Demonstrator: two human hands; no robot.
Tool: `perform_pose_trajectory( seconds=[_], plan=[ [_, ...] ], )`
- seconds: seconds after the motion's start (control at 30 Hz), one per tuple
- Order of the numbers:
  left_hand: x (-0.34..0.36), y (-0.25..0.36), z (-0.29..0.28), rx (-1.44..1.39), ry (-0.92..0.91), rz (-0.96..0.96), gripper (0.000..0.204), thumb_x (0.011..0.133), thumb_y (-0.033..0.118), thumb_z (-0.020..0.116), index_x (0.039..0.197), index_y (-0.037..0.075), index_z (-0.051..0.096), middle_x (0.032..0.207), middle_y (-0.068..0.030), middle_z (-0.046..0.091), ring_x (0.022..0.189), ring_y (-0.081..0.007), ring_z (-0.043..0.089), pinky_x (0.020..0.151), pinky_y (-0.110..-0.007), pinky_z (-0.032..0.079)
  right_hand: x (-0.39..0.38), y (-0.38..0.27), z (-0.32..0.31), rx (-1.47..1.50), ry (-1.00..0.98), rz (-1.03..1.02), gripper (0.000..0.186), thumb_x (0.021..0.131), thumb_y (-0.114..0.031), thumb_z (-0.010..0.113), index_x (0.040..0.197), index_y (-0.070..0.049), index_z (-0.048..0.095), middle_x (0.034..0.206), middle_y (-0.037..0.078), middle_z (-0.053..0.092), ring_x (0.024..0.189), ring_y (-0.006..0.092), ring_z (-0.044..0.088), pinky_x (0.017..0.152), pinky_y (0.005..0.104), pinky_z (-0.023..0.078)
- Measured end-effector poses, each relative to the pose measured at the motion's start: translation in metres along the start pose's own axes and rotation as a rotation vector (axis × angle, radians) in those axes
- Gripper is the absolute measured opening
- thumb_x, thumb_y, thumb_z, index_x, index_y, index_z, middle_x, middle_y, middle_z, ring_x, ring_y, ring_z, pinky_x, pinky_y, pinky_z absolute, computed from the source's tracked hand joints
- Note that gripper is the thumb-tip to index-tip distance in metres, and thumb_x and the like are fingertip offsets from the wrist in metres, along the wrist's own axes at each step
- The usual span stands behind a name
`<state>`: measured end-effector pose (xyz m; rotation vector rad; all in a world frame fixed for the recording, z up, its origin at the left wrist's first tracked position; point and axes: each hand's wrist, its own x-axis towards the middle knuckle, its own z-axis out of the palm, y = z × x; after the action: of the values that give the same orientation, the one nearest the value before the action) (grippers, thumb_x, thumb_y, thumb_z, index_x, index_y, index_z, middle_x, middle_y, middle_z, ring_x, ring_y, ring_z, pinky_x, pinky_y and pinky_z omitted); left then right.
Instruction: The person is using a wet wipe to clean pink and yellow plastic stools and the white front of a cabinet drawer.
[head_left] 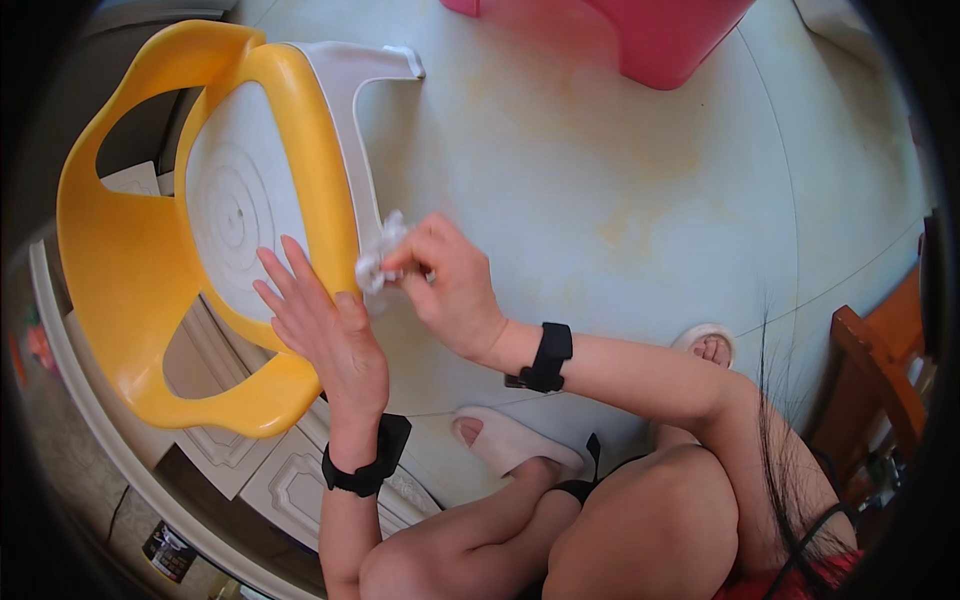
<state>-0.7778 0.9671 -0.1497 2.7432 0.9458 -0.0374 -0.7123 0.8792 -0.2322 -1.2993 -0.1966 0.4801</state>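
Observation:
A small plastic chair (303, 135) with a yellow back and seat rim stands at the left, its round-ringed white seat panel (240, 200) facing up. My left hand (335, 330) lies with fingers spread on the front part of the yellow rim and the white panel. In my right hand (445, 285) a crumpled white tissue or cloth (380, 262) is pinched, slightly blurred. It is against or very near the chair's outer side, by the white leg (345, 85); exact contact cannot be told. Black straps circle both wrists.
A pink plastic stool or similar piece (670, 45) stands on the pale tiled floor (560, 180) at the far side. White cabinets (290, 480) and a counter edge (150, 490) run along the left. Brown wooden furniture (880, 370) is at the right. My slippered feet are below.

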Motion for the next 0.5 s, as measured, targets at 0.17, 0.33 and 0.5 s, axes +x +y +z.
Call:
perform_pose_trajectory(
  seconds=[0.17,0.33,0.5],
  plan=[
    [-0.002,0.007,0.000,-0.019,-0.033,-0.008,0.073,0.099,0.058,0.021,0.155,0.013,0.013,0.161,-0.0186,0.002,0.145,-0.0469,-0.002,0.109,-0.063,0.000,-0.018,0.057,-0.033,-0.248,0.006,0.142,0.009,0.077,0.003,0.066,0.082,-0.003,0.062,0.081,0.007,0.057,0.071,0.0170,0.058,0.065,0.0279,0.048],
    [-0.002,0.005,-0.002,-0.027,-0.030,-0.039,0.073,0.098,0.056,0.024,0.155,0.012,0.013,0.161,-0.0188,0.002,0.145,-0.0474,-0.003,0.109,-0.064,0.001,-0.017,-0.018,0.002,-0.007,-0.055,0.110,0.007,0.082,0.000,0.066,0.086,-0.003,0.061,0.083,0.005,0.059,0.071,0.0115,0.059,0.062,0.0260,0.049],
    [-0.001,0.010,0.001,0.014,-0.029,-0.026,0.073,0.098,0.056,0.025,0.155,0.013,0.013,0.161,-0.0189,0.002,0.145,-0.0475,-0.003,0.110,-0.065,0.001,-0.009,0.051,-0.016,0.045,0.074,0.324,0.008,0.079,-0.002,0.066,0.085,-0.003,0.060,0.085,0.012,0.060,0.073,0.0253,0.060,0.067,0.0339,0.048]
  ],
)
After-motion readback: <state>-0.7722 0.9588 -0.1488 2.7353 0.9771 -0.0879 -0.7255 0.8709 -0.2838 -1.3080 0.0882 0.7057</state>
